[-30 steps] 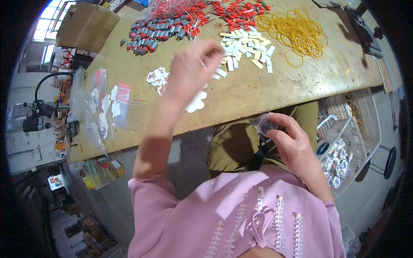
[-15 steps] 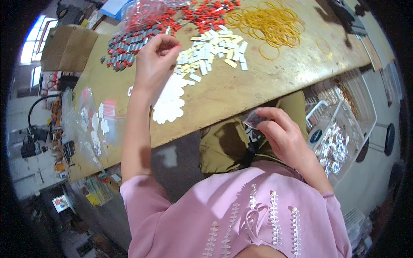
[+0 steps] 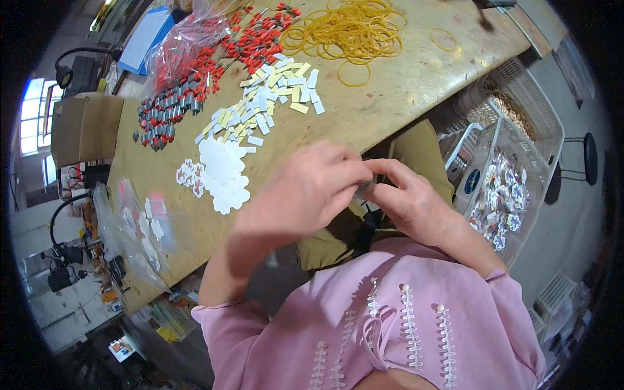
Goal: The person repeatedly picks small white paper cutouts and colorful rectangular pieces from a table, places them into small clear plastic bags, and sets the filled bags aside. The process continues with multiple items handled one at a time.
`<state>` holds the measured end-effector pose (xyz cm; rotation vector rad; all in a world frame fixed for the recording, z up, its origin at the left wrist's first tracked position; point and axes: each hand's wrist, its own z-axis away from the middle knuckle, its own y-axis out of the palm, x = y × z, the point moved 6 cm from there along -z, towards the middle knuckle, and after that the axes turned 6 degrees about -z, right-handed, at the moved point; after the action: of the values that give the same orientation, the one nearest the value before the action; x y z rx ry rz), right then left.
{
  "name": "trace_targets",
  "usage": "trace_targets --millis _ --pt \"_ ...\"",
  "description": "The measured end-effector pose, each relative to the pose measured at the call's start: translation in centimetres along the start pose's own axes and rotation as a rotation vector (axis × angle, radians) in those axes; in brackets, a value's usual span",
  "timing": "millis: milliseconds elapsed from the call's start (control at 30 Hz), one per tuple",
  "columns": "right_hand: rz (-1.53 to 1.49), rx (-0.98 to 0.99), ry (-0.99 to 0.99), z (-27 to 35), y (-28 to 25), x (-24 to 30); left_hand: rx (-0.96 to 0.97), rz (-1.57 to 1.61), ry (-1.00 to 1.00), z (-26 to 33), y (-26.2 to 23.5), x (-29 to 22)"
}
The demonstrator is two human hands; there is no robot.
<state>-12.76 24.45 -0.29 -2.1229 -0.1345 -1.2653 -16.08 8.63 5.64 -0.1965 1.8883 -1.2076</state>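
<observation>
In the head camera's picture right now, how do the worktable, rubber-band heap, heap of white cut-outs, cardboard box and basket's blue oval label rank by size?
Largest to smallest, as they look:
1. Worktable
2. Rubber-band heap
3. Cardboard box and white cut-outs, too alike to rank
4. Blue oval label

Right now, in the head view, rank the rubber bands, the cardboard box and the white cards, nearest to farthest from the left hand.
1. White cards: just left of the left hand.
2. Rubber bands: well beyond it.
3. Cardboard box: far left.
</observation>
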Motion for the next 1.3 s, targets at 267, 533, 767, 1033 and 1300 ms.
trace_targets --millis 267,533,767,1033,1300 --pt "-0.014 -0.044 0.065 1.5 -1.6 -0.8 -0.243 -0.039 -0.4 -8.1 -1.9 10.2" --pt "-0.012 -0.092 0.084 2.4 -2.4 -1.7 -0.182 -0.141 -0.454 -9.0 -1.1 12.1" --pt "-0.057 -0.093 0.067 1.7 -2.2 -1.8 -0.359 0.723 -0.53 -3.9 0.9 4.6" --pt "-0.109 -0.107 0.042 0.9 -1.3 -0.8 -0.383 -0.278 -0.064 1.1 3.2 -1.7" --pt "-0.078 0.034 -0.008 0.6 0.6 0.2 -0.005 -0.188 -0.194 3.7 3.4 -0.7"
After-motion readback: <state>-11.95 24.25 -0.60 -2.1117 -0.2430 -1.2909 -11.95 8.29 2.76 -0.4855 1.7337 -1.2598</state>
